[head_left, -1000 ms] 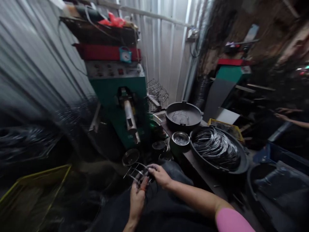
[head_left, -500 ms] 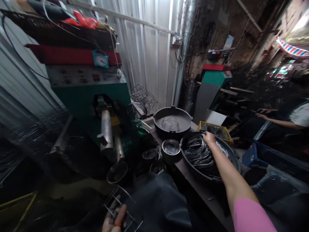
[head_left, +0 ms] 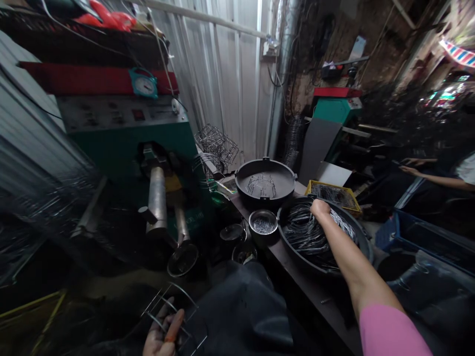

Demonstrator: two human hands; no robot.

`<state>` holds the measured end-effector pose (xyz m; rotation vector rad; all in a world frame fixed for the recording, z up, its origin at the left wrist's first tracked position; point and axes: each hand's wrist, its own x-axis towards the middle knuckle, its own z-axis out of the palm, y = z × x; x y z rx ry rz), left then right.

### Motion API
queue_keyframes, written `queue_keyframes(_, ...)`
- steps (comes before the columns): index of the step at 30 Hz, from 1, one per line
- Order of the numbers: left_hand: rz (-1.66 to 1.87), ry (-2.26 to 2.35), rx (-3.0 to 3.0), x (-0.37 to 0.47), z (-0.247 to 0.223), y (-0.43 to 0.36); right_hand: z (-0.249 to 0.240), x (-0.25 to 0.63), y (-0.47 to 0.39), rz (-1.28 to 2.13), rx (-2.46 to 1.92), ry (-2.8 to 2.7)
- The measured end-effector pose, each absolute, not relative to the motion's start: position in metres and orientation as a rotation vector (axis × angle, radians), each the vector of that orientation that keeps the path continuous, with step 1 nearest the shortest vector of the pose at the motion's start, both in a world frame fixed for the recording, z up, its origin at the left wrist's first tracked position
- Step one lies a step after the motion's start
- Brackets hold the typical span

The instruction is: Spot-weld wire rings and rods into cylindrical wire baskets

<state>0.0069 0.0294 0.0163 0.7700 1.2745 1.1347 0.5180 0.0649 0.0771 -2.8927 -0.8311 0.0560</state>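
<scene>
My left hand (head_left: 165,329), low in the view, is closed around a small wire rack (head_left: 177,309) made of bent metal rods. One finger or thumb of it has an orange-brown covering. Out to the right, my right hand (head_left: 319,208) reaches into a round black tub (head_left: 365,247) and is closed at a pile of curved metal wires (head_left: 302,227). Whether a wire is between those fingers is hidden. Just left of this tub stands a metal bowl (head_left: 263,223) of small wire pieces. Behind it, a second black tub (head_left: 265,173) holds a wire frame (head_left: 261,187).
A green machine (head_left: 129,143) with a metal arm stands at the left. Finished-looking wire racks (head_left: 217,146) lean by the wall. A yellow crate (head_left: 334,193) and a blue crate (head_left: 419,237) stand at the right, where another person's arm (head_left: 430,175) shows.
My right hand has stayed at the wire pile, its fingers now more tightly closed. My left hand, with the wire rack, appears slightly further left and higher. The view has shifted a little.
</scene>
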Motion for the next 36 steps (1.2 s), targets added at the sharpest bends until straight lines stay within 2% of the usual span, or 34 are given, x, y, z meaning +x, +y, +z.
queue_keyframes(6, 1.174, 1.27, 0.735, 0.003, 0.021, 0.033, 0.115, 0.514, 0.033, -0.031, -2.876, -0.75)
queue_keyframes(13, 1.31, 1.205, 0.639, -0.007, 0.012, 0.044, 0.193, 0.456, -0.006, -0.341, -2.624, -1.143)
queue_keyframes(16, 1.319, 1.157, 0.67, -0.011, 0.013, 0.05, 0.217, 0.417, -0.017, -0.286, -2.355, -1.394)
queue_keyframes(18, 1.332, 1.122, 0.681, -0.011, 0.016, 0.052, 0.222, 0.393, -0.017, -0.078, -2.07, -1.576)
queue_keyframes(21, 1.365, 1.087, 0.65, -0.008, 0.024, 0.053, 0.211, 0.357, 0.0, 0.393, -1.711, -1.735)
queue_keyframes(26, 1.34, 0.99, 0.67, -0.003, 0.031, 0.046, 0.15, 0.289, 0.046, 0.96, -1.397, -1.764)
queue_keyframes(30, 1.318, 0.952, 0.678, -0.003, 0.027, 0.037, 0.1, 0.245, 0.073, 1.172, -1.272, -1.705)
queue_keyframes(36, 1.319, 0.916, 0.684, -0.002, 0.018, 0.023, 0.054, 0.223, 0.089, 1.243, -1.223, -1.643)
